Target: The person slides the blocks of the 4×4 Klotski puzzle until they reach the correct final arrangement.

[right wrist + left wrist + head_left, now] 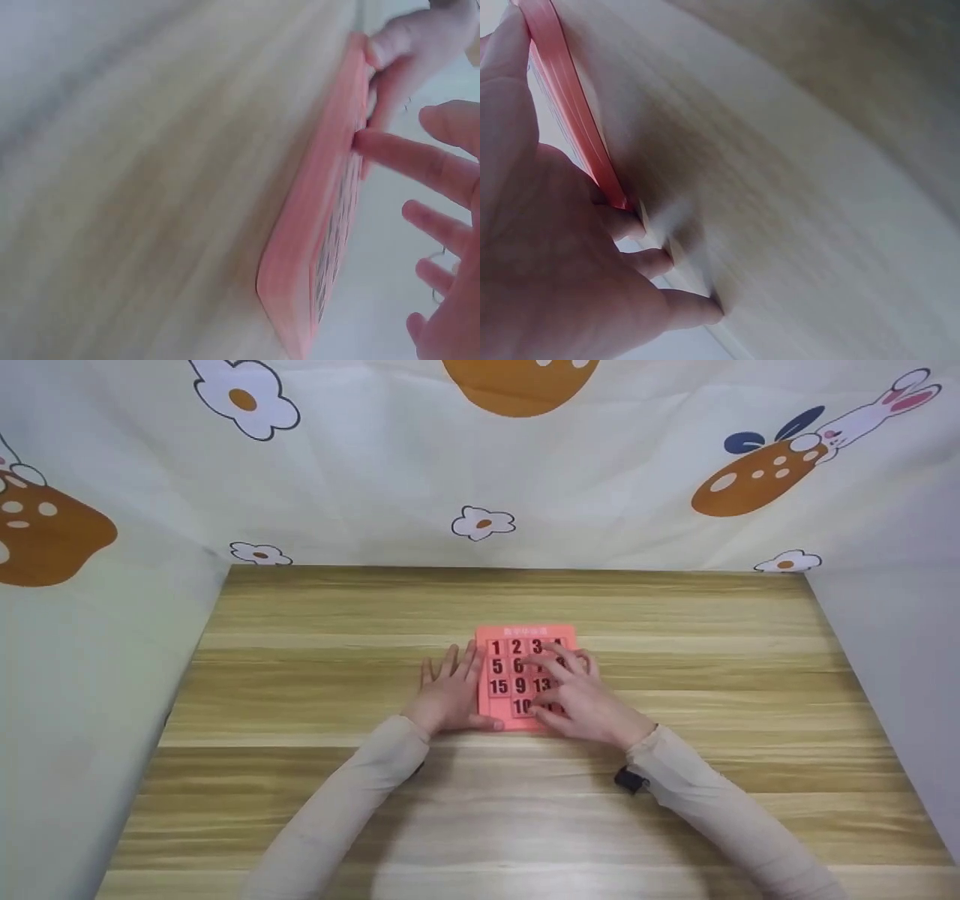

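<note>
The right hand (589, 705) is held over the right part of a pink number board (562, 631), its fingers spread and its thumb set at tile 10 (520, 706); nothing is seen to be pinched, and whether the tile is pressed or merely touched cannot be told. The left hand (446, 701) is spread too, its fingers laid along the board's left side and its thumb placed at the near left corner, so the board seems to be steadied. Between the hands, the board is laid flat on the wooden tabletop (337, 675). In its two far rows, counting order appears to be kept; in the third row 15, 9 and 13 can be read, and several tiles are partly covered by the right hand. A gap (497, 707) is left at the near left, bordered by tile 10 and tile 15 (498, 687). The step in hand is judged to be the sliding of tiles. For the next move, a straight push into the gap seems called for, tile 10 leftward or tile 15 nearward, with the frame held firm. Beyond the tabletop, a patterned cloth (360, 480) is hung.
</note>
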`<state>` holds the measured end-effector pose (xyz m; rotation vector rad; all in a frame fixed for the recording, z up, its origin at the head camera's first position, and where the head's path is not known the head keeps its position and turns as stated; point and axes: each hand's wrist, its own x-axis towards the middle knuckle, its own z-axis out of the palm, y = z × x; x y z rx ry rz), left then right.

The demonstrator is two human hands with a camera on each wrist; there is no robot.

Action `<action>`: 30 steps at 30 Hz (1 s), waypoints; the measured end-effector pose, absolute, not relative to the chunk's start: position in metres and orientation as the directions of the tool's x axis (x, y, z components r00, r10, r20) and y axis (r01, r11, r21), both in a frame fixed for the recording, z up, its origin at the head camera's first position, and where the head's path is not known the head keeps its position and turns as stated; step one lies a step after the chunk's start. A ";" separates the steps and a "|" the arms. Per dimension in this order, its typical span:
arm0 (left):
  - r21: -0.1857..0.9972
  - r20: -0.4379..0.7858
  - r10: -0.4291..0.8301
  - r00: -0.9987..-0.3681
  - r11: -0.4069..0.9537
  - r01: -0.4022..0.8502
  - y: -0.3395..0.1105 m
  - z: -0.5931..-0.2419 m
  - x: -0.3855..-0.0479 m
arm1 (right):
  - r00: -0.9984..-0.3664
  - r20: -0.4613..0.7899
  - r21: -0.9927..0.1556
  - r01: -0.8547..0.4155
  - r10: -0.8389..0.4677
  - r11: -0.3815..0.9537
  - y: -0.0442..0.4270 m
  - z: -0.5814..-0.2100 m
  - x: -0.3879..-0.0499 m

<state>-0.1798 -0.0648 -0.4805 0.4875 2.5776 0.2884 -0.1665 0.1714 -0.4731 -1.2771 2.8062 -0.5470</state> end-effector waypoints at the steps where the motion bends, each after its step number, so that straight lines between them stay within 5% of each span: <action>1: 0.288 -0.433 0.390 -0.813 0.914 0.286 -0.065 -0.480 -0.180 | -0.673 0.133 -0.315 -0.725 -0.727 0.613 0.171 -0.473 -0.167; 8: 0.282 -0.422 0.398 -0.814 0.911 0.299 -0.064 -0.481 -0.179 | -0.662 0.031 -0.275 -0.726 -0.749 0.630 0.162 -0.479 -0.171; 14: 0.286 -0.418 0.396 -0.817 0.911 0.296 -0.065 -0.482 -0.178 | -0.583 0.042 -0.305 -0.781 -0.812 0.545 0.166 -0.477 -0.167; 21: 0.276 -0.429 0.390 -0.815 0.915 0.293 -0.065 -0.482 -0.179 | -0.675 0.061 -0.283 -0.718 -0.736 0.635 0.171 -0.475 -0.169; 30: 0.283 -0.422 0.392 -0.817 0.913 0.292 -0.066 -0.483 -0.181 | -0.632 -0.101 -0.223 -0.739 -0.769 0.636 0.163 -0.477 -0.168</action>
